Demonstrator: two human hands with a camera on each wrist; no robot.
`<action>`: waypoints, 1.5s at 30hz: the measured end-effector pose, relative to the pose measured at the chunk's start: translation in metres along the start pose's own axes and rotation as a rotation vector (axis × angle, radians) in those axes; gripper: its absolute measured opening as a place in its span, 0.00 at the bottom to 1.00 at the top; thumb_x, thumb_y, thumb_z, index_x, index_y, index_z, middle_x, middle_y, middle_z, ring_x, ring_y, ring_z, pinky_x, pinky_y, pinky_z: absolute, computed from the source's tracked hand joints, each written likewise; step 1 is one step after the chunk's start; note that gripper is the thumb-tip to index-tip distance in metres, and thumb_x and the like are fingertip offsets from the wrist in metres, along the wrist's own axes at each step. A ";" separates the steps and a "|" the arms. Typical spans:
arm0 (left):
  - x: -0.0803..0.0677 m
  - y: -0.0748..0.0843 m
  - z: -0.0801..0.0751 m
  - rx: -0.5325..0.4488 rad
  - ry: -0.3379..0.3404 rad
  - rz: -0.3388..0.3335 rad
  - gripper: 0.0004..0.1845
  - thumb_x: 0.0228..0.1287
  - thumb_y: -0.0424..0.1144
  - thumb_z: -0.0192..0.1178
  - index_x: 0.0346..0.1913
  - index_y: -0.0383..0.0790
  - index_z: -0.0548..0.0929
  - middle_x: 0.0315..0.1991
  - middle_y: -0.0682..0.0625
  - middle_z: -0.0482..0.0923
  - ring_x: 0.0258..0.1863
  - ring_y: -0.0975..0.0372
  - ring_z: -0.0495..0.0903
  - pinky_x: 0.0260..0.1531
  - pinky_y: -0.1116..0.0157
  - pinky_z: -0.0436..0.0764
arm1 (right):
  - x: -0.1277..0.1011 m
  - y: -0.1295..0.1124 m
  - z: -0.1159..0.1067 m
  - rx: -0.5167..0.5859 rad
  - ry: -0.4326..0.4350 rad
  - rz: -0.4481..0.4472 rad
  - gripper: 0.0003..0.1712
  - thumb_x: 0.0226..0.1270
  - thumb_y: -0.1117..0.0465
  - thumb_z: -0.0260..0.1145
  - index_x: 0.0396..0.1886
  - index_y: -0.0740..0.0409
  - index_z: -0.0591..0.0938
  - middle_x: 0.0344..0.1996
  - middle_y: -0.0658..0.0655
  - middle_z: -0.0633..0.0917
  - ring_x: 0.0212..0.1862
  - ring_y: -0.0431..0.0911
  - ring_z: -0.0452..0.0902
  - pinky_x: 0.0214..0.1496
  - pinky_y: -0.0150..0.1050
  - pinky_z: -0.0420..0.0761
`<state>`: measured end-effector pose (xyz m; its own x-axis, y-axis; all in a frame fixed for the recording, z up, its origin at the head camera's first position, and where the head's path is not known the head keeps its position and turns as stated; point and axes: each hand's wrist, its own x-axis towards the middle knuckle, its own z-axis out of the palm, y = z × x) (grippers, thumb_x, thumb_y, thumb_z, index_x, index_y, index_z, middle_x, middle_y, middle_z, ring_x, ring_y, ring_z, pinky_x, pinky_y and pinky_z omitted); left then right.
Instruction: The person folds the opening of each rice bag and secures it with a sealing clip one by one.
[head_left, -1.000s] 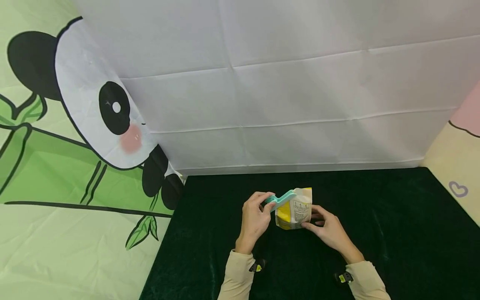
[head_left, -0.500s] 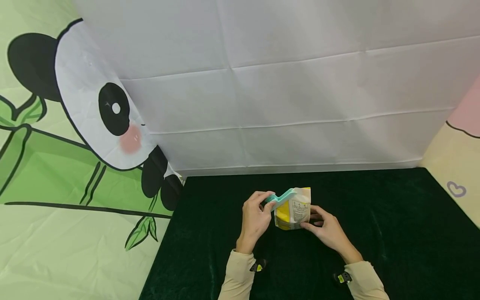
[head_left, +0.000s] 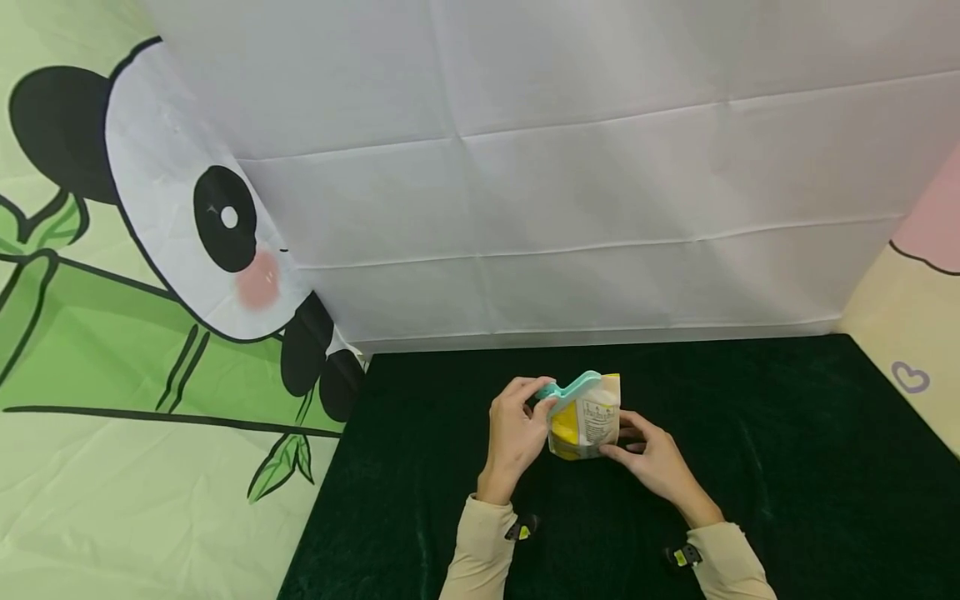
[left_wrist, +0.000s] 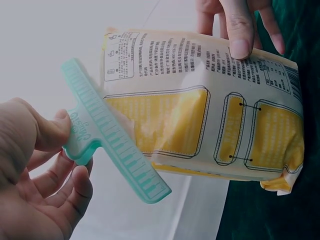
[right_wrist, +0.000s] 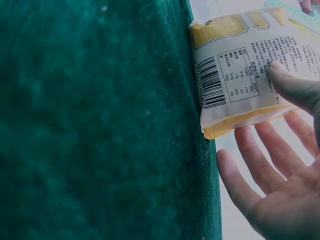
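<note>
A yellow and white food bag [head_left: 600, 421] with printed text stands upright on the dark green cloth. My left hand [head_left: 516, 437] pinches the handle of a teal clip [head_left: 579, 387], thumb on one side and fingers on the other. In the left wrist view the clip [left_wrist: 117, 132], printed with piano keys, slants across the end of the bag [left_wrist: 175, 115]; whether its jaws grip the bag I cannot tell. My right hand [head_left: 660, 467] holds the bag's right side. The right wrist view has its thumb [right_wrist: 287, 82] on the printed face, the other fingers along the far edge.
Dark green cloth [head_left: 795, 467] covers the table. A white sheet [head_left: 585, 192] hangs behind it, with a panda-printed backdrop [head_left: 172, 200] at left and a cream and pink one [head_left: 918, 333] at right. Wrist cameras sit on both sleeves.
My left hand has shifted slightly right and up, and the clip's far end has risen at the bag's top. The right hand and the bag stay nearly still.
</note>
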<state>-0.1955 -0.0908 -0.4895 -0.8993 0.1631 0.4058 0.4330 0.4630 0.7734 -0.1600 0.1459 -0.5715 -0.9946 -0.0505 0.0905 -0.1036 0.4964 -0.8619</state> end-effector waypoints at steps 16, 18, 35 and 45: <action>0.000 -0.008 -0.004 -0.041 -0.023 0.032 0.15 0.75 0.39 0.67 0.60 0.46 0.89 0.53 0.50 0.86 0.46 0.59 0.83 0.45 0.63 0.84 | 0.001 0.002 0.002 -0.016 0.005 -0.004 0.36 0.71 0.55 0.75 0.75 0.54 0.73 0.67 0.66 0.81 0.63 0.61 0.81 0.63 0.61 0.83; 0.000 -0.008 -0.004 -0.038 -0.036 0.025 0.17 0.75 0.40 0.67 0.63 0.46 0.87 0.54 0.49 0.86 0.48 0.58 0.83 0.46 0.63 0.84 | 0.001 0.002 0.001 -0.020 0.001 -0.005 0.36 0.71 0.54 0.75 0.75 0.54 0.73 0.67 0.66 0.81 0.63 0.60 0.81 0.63 0.61 0.83; -0.019 -0.034 0.007 0.096 -0.193 -0.096 0.36 0.77 0.45 0.64 0.82 0.51 0.64 0.69 0.47 0.77 0.61 0.55 0.80 0.58 0.55 0.84 | 0.000 -0.002 -0.004 -0.058 -0.005 -0.035 0.36 0.72 0.55 0.75 0.75 0.54 0.72 0.63 0.64 0.82 0.60 0.59 0.83 0.61 0.61 0.84; -0.027 -0.046 0.007 0.139 -0.280 -0.148 0.37 0.79 0.53 0.61 0.83 0.46 0.62 0.73 0.44 0.74 0.69 0.51 0.78 0.70 0.45 0.78 | -0.004 -0.008 -0.007 -0.085 -0.003 -0.044 0.37 0.74 0.50 0.72 0.77 0.54 0.70 0.68 0.67 0.80 0.61 0.59 0.83 0.60 0.61 0.84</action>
<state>-0.1916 -0.1103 -0.5394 -0.9420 0.3094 0.1300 0.3016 0.6104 0.7325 -0.1548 0.1485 -0.5618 -0.9891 -0.0762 0.1263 -0.1472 0.5657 -0.8113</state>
